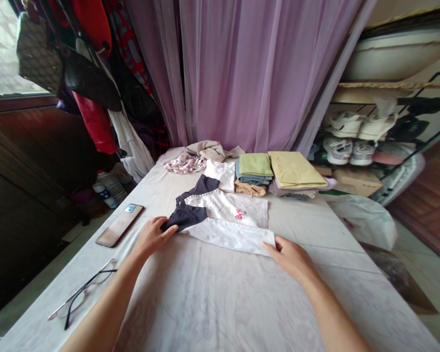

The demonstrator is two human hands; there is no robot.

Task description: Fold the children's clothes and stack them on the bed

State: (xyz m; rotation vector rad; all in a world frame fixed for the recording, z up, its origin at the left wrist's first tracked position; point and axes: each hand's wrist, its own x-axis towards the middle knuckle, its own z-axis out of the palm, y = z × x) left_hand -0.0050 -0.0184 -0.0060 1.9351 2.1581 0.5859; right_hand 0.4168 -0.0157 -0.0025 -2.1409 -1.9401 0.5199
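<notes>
There, front-left of the folded yellow cloth point(297, 169), lay a flat navy-and-white fabric top point(220, 220); the right hand point(293, 255) pinched its white edge, the left hand point(152, 238) touched navy fabric, grip unclear.

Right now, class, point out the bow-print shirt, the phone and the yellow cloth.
Shirt point(223, 208), head view: white front.
Phone point(121, 226), head view: middle of its back.
Yellow cloth point(297, 169), head view: folded top.
</notes>
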